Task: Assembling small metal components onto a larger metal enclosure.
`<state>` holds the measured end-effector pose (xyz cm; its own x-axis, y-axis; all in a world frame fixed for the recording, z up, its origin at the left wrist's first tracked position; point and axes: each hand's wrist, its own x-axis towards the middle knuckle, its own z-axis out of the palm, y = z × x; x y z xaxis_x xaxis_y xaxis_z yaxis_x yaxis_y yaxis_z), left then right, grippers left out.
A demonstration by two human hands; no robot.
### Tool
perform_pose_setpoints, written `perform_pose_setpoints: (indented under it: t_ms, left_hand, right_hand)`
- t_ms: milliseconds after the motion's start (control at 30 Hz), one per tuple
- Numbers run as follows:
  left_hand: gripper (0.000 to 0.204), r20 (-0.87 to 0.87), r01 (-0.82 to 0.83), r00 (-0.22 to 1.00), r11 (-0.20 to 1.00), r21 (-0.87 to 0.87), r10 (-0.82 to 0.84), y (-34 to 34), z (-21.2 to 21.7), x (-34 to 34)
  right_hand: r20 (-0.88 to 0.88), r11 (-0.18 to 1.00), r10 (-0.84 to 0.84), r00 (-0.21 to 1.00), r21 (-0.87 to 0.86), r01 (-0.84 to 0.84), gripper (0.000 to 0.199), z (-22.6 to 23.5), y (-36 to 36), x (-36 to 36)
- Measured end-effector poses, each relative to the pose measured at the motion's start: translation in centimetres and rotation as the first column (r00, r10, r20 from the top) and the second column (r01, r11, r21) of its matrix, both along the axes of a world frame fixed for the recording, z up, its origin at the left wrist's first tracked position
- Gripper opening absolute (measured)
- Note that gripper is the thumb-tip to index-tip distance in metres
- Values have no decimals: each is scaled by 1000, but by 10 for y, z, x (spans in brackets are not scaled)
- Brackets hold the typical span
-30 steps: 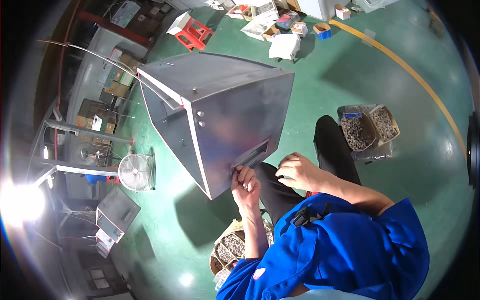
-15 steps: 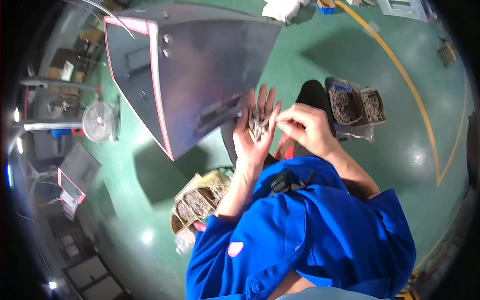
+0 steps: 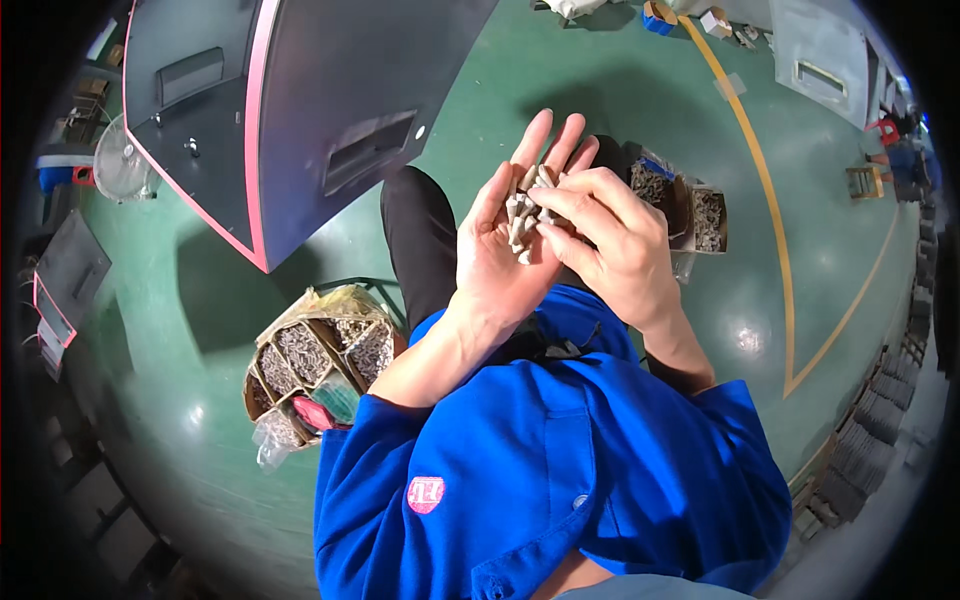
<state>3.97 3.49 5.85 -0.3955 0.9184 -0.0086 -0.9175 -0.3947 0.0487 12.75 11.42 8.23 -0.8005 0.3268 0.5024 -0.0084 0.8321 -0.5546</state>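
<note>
My left hand (image 3: 485, 265) is turned palm up with its fingers stretched out, cupping a small heap of pale, tapered plugs (image 3: 522, 218). Over that palm, my right hand (image 3: 622, 232) reaches in from the right. Its thumb and index finger pinch at a plug in the heap; how firmly it is gripped is hard to see. Beyond my left knee stands a large dark grey panelled piece (image 3: 335, 85) with pink-taped edges and a recessed slot handle (image 3: 370, 150).
On the floor at my left sits a divided box (image 3: 318, 385) holding many small plugs, with a red item (image 3: 312, 413) in it. Two open cartons of similar pieces (image 3: 708, 222) stand by my right knee. A yellow line (image 3: 768, 190) marks the green floor. Another grey panel (image 3: 820, 50) is at far right.
My right hand has moved left onto the plugs in my left palm. The view has shifted, so the dark panelled piece now sits farther up and left, and the divided box shows more fully.
</note>
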Motion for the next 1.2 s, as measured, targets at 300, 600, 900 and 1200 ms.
perform_pose_setpoints:
  t_ms: [300,600,900,1200]
  left_hand:
    - [51,173,-40,985,996,83,25,-15,-5,0]
    - [53,173,-64,984,990,129,41,-30,-9,-2]
    - [47,210,18,977,1000,13,-21,-36,-34,-1]
    - [23,69,343,929,778,-526,-363,-38,-183,-25]
  right_hand:
    - [-51,970,-91,995,-231,77,17,7,1,-7]
    - [-50,852,13,999,-523,-37,21,6,-1,-8]
    - [30,949,77,997,-309,-64,14,-10,-2,-5]
    - [349,996,68,935,-76,-44,14,-166,-17,-10]
